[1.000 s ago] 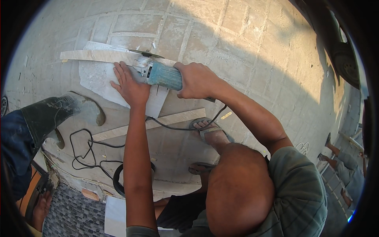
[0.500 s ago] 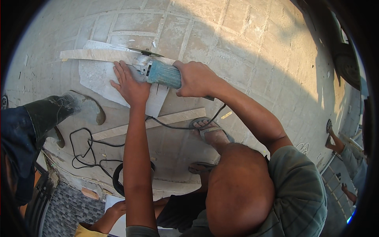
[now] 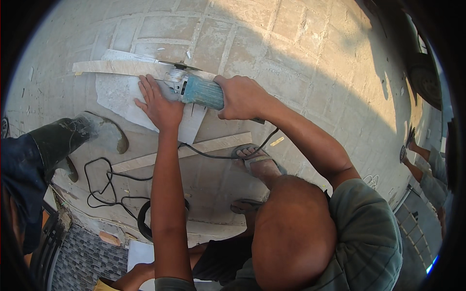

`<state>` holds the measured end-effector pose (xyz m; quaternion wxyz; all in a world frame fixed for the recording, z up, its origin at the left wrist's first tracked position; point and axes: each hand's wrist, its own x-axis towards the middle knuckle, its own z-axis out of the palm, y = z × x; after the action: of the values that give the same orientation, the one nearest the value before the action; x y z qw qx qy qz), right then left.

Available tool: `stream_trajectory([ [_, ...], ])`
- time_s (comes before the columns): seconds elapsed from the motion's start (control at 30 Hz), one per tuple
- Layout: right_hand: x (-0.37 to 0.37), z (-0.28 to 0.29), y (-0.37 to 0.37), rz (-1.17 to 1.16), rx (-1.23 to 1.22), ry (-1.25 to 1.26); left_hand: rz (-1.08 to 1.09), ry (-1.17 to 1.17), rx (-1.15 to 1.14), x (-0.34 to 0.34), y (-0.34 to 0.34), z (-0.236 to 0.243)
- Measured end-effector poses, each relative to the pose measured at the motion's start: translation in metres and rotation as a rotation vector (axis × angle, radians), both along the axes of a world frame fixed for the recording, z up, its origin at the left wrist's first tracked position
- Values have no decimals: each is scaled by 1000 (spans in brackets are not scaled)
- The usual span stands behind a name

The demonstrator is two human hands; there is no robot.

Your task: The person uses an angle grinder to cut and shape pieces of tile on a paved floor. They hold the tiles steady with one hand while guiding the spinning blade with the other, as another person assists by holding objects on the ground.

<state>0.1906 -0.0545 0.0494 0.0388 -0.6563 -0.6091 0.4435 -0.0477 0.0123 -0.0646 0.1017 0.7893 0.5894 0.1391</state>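
My right hand (image 3: 242, 98) is wrapped round the rear of the blue-green body of an angle grinder (image 3: 206, 92). Its thin dark disc (image 3: 180, 64) stands near edge-on at the far side of the tool, at the far edge of a long, pale tile strip (image 3: 109, 67). My left hand (image 3: 162, 107) lies flat beside the grinder's metal head, fingers stretched toward the strip, thumb spread out. Beneath strip and tool is a broken pale grey slab (image 3: 114, 92) on the paved ground. How deep the disc sits in the strip cannot be seen.
Another tile strip (image 3: 218, 143) lies nearer, by my sandalled foot (image 3: 257, 157). The black power cord (image 3: 109, 182) loops over the ground to the left. A person's rubber boot (image 3: 63, 138) stands at left; another person (image 3: 432, 169) is at far right, near a vehicle wheel (image 3: 426, 87).
My hands and the grinder have hardly moved. At far right the other person's legs have changed position, with both feet now in view.
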Motion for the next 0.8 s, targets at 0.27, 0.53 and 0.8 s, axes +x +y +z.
stream_trajectory([
  [0.27,5,3,-4,13,-18,-13,14,18,-7,1,1,-1],
  [0.53,5,5,-9,-1,-21,-26,25,29,-36,2,0,5],
  [0.8,8,5,-13,-16,-15,-15,39,59,-62,4,1,11],
])
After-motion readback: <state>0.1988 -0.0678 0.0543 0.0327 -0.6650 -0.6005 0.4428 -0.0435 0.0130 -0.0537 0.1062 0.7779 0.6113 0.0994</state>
